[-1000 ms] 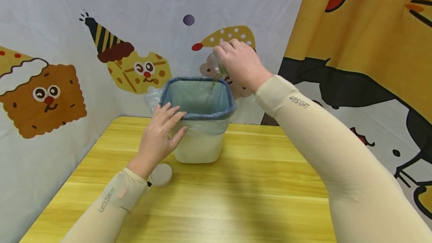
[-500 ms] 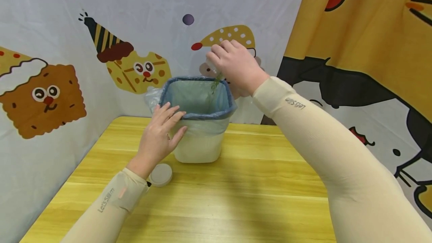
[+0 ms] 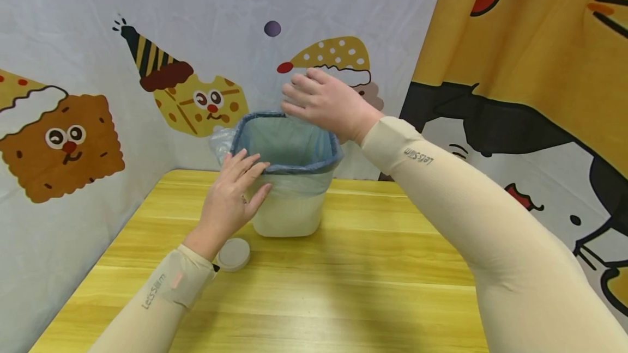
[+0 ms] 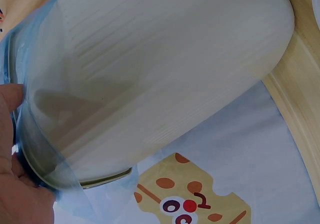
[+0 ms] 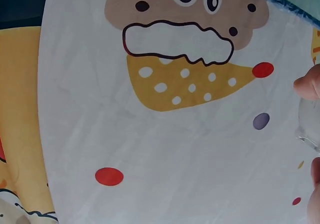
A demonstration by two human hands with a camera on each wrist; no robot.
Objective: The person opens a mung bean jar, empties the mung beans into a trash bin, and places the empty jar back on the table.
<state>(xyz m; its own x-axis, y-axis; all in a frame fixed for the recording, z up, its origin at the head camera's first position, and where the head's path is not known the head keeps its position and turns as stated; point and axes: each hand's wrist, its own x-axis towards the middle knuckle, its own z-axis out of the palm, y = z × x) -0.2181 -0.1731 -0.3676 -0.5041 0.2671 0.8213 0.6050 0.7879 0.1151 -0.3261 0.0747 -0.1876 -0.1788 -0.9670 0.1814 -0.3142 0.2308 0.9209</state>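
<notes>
A white trash bin [image 3: 289,214] stands on the table, lined with a thin bluish bag [image 3: 299,183] folded over its blue rim. My left hand [image 3: 228,200] rests on the rim's near left corner, fingers fairly straight and spread, thumb against the outside. My right hand [image 3: 326,99] is raised over the bin's far right side and grips a clear jar [image 5: 310,121]. From the head the jar is hidden behind the hand; only its edge shows between thumb and finger in the right wrist view. A round white lid [image 3: 234,254] lies beside my left wrist.
The bin stands near the back of a yellow wood-grain table [image 3: 382,255]. Behind it hangs a white cloth [image 3: 216,4] printed with cartoon foods. A yellow and black patterned cloth [image 3: 520,59] hangs on the right. Loose liner plastic [image 3: 222,140] bunches at the bin's left.
My right hand has moved left and slightly down, turning the jar out of the head's sight. Green plant bits that were falling from it into the bin no longer show. My left hand stays put.
</notes>
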